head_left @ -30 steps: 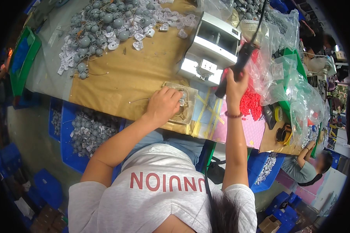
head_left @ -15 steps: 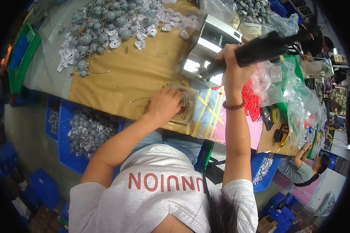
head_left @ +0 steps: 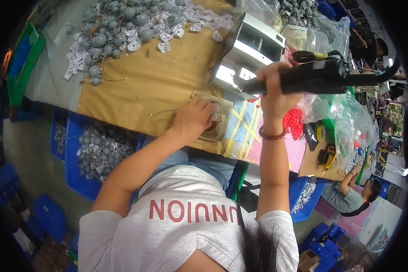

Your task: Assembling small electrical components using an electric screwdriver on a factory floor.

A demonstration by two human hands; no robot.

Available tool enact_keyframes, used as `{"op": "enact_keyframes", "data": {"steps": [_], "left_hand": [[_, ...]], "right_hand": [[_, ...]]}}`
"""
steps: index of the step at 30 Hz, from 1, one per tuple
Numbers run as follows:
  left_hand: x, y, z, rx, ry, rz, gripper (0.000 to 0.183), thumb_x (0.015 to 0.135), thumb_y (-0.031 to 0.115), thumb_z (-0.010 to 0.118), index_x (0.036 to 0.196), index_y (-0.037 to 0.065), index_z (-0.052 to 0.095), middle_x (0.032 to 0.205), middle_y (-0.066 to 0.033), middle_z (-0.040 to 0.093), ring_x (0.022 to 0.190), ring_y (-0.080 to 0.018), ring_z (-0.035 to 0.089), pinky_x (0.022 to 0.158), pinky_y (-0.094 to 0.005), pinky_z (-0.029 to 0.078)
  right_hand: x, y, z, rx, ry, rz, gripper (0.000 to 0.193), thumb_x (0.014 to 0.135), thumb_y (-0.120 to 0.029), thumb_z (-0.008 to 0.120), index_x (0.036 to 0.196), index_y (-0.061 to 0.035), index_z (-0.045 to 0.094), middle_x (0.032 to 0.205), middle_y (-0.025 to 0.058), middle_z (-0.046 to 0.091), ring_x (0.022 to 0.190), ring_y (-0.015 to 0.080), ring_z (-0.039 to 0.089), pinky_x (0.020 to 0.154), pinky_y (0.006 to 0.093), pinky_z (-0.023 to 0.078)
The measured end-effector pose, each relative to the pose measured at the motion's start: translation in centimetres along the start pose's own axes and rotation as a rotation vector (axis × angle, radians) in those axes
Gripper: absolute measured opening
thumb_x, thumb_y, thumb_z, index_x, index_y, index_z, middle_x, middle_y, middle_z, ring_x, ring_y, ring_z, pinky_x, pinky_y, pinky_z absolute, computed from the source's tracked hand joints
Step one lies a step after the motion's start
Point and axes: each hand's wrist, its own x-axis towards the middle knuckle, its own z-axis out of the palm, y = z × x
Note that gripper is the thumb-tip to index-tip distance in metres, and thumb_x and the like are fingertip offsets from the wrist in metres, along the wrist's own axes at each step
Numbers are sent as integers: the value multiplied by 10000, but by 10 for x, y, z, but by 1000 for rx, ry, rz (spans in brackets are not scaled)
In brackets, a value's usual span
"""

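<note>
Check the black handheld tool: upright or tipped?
Tipped: the right hand holds the black tool sideways; its length runs across the view.

I see the left hand (head_left: 193,119) palm down, fingers (head_left: 206,107) bent; to those fingers' right, the right hand (head_left: 276,93) is raised, seemingly clenched, wrist (head_left: 272,124) nearly straight.

Big workbench (head_left: 145,88) with tan cover, kinda hogs upper half. Dull greyish floor (head_left: 34,147) off left, blue bins (head_left: 53,217) and cardboard boxes (head_left: 54,253) down low. Far right: bright white light (head_left: 405,172), greenery (head_left: 395,119) showing outside.
</note>
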Motion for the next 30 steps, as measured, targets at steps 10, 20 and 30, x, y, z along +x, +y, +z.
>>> {"op": "enact_keyframes", "data": {"steps": [10, 20, 30], "left_hand": [[1, 2, 0, 34, -11, -27, 317, 737, 105, 742, 1045, 65, 677, 945, -96, 658, 934, -303, 615, 801, -416, 535], [-2, 0, 2, 35, -50, -57, 315, 770, 154, 724, 1073, 113, 649, 957, -35, 629, 1000, -244, 594, 788, -402, 507], [-2, -2, 3, 49, -36, -52, 330, 744, 141, 724, 1063, 135, 641, 970, -21, 617, 996, -234, 595, 764, -390, 513]], "right_hand": [[27, 24, 0, -197, -44, 145, 102, 863, -13, 707, 841, 9, 610, 694, 76, 642, 626, 172, 646, 619, 302, 526], [-55, 12, 3, -182, -134, 306, 562, 847, 110, 603, 1359, 56, 377, 774, 97, 635, 647, 190, 630, 646, 327, 530], [-73, 11, 1, -133, -200, 215, 555, 871, 117, 594, 1350, -15, 348, 839, 109, 615, 694, 190, 620, 674, 350, 541]]}}
